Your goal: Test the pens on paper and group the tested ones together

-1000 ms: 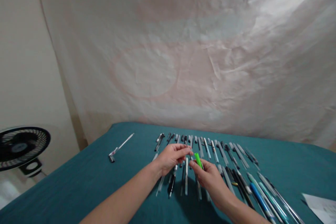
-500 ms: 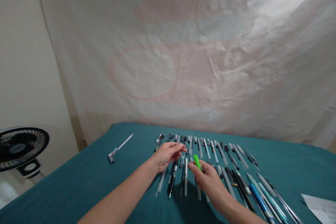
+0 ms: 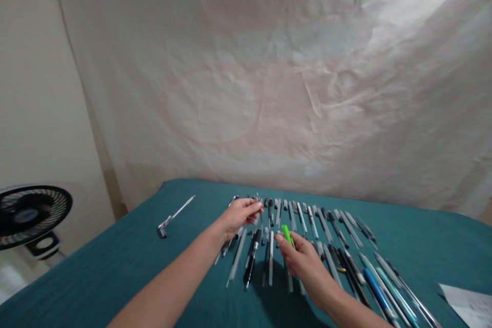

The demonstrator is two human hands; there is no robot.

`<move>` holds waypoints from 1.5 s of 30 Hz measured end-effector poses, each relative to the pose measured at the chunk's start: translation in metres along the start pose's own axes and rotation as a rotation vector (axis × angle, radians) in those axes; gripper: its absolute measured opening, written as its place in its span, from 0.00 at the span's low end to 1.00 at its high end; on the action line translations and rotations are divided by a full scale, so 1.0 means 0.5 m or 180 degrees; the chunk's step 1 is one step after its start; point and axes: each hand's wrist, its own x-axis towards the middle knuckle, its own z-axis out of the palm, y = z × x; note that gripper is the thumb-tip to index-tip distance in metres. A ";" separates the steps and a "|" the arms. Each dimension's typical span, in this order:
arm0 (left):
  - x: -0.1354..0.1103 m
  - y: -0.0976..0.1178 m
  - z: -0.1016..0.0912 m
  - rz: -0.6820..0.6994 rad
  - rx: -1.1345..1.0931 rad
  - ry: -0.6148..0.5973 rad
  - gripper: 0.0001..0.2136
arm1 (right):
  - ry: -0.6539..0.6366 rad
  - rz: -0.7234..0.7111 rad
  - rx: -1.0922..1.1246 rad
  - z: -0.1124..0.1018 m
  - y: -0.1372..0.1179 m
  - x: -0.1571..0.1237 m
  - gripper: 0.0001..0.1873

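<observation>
Now the L hand (image 3: 239, 218) is more to the left than half a sec. ago, so the gap btw. it and the R hand (image 3: 305, 264) is wider. The R hand stays approx. in the same place, w/ thumb and fingers clamped on a bright green piece (image 3: 286, 233), which points up and a little to the left, above the middle of the cloth. The L hand has its fingertips close together, near the left end of the far row of pens (image 3: 312, 221); if some thin thing is pinched there, I cannot tell, bc. pens lie just behind. For the work, I judge, this means that each hand acts separately at this moment, and only the R one surely has something. Re. edges: the far edge of the green cloth (image 3: 126, 266) is behind the far row, w/ a hanging sheet (image 3: 230, 61) beyond it. The near row of pens (image 3: 271, 259) lies partly under the R hand, so there is not much room to lower it; to the right come more pens, incl. a blue pen (image 3: 378, 292), then a paper (image 3: 467, 305) at the picture's side. Most open room is on the left, w/ only a lone pen (image 3: 166, 222) there, well apart from the L hand.
</observation>
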 end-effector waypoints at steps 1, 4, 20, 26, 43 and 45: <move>0.016 0.002 -0.030 -0.0031 0.0192 0.0161 0.14 | -0.0026 0.0024 0.0033 0.001 -0.002 -0.001 0.18; 0.061 -0.003 -0.119 -0.0336 0.0812 0.0588 0.12 | -0.0086 0.0086 0.0075 0.004 -0.007 -0.003 0.19; 0.085 -0.016 -0.159 -0.0528 0.1796 0.0834 0.14 | -0.0084 0.0254 0.0354 0.008 -0.011 -0.006 0.18; -0.010 0.009 0.005 0.0176 0.1063 -0.0169 0.15 | 0.0081 0.0272 0.0988 -0.003 0.003 0.009 0.20; 0.059 -0.006 -0.121 0.0107 0.1182 0.0732 0.17 | -0.0071 0.0208 0.0906 -0.007 0.020 0.009 0.27; 0.072 -0.019 -0.175 -0.0113 0.1603 0.0899 0.13 | -0.0105 0.0173 0.0858 -0.007 0.022 0.009 0.27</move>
